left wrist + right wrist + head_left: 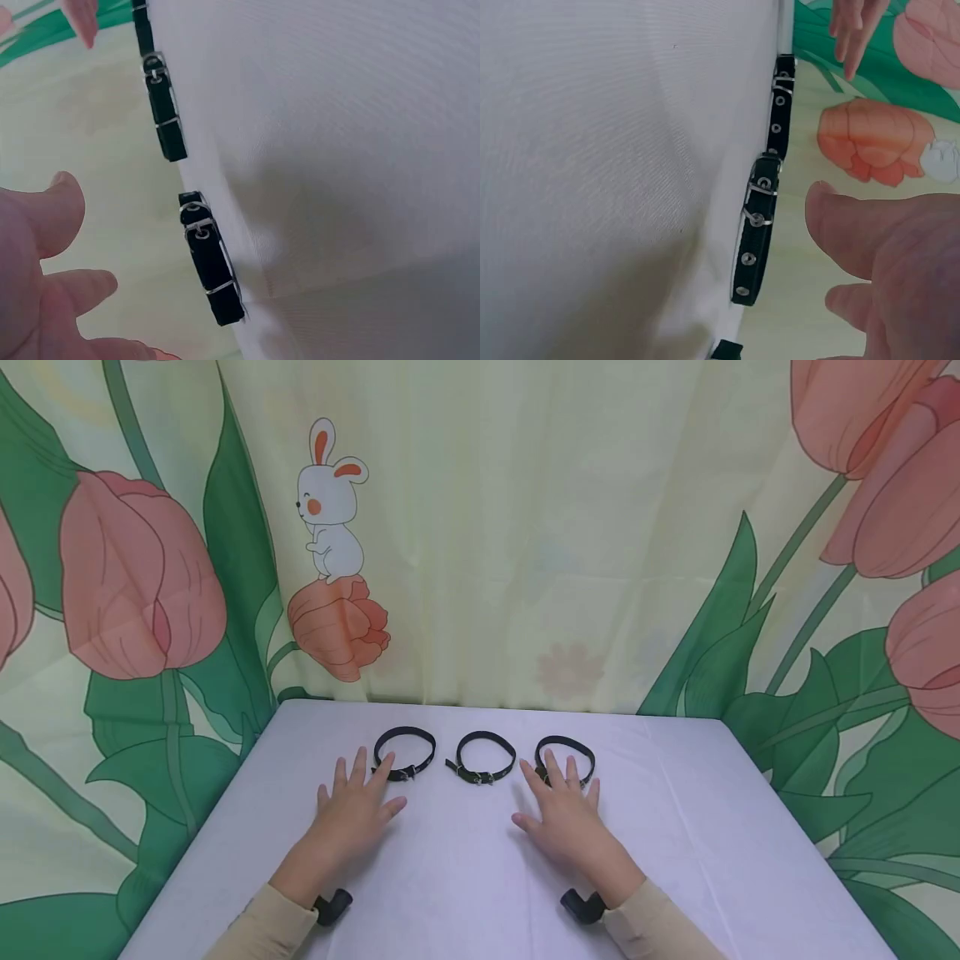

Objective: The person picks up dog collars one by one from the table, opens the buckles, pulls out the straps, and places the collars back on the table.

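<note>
Three black buckled collars lie as round loops in a row at the far side of the white table. The left collar (406,772) is nearest my left hand (348,818), whose spread fingers overlap its lower left in the head view. Between the hands sits the middle collar (478,776), its loose end sticking out leftward. My right hand (566,818), fingers fanned, partly covers the near side of the right collar (567,741). Neither hand holds anything. Metal buckles show in the left wrist view on a collar (210,259), and eyelets in the right wrist view on another collar (754,247).
A white cloth covers the table (457,877), creased on the right. Behind its far edge hangs a curtain (525,568) printed with tulips and a rabbit. A black wrist camera mount (333,906) sits at the left cuff, another mount (583,906) at the right.
</note>
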The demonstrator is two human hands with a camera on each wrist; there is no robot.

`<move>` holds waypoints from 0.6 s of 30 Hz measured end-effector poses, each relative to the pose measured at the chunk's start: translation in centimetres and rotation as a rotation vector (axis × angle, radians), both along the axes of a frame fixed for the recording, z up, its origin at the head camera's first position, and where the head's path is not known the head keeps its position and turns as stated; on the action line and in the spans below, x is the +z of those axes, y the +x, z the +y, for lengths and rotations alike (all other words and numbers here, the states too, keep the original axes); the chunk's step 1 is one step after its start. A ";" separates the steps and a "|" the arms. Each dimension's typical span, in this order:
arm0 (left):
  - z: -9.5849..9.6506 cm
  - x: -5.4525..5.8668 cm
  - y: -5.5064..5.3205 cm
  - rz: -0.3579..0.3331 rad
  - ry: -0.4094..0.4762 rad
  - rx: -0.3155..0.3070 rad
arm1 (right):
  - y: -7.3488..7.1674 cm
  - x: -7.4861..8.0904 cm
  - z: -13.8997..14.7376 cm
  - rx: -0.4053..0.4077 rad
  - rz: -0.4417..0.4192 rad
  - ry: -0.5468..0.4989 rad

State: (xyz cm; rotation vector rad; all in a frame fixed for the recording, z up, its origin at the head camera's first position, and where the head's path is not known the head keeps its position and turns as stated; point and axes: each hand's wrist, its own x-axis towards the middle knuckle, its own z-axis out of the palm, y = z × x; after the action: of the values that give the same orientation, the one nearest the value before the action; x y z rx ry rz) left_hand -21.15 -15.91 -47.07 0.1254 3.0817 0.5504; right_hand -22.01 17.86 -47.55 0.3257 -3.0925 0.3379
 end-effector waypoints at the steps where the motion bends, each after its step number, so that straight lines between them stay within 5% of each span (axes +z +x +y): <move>1: 0.0 0.0 -0.1 0.004 0.004 -0.002 | 0.0 0.1 -0.1 0.004 0.005 -0.006; 18: -0.8 -0.1 -1.7 -0.036 -0.007 -0.012 | -1.6 0.2 -2.0 0.111 0.072 -0.057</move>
State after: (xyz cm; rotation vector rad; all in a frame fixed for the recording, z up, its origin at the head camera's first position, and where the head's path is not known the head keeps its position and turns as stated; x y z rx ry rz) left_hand -22.80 -16.72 -47.18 0.1317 3.0453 0.5355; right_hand -23.61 15.91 -47.39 0.4973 -2.9944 0.4065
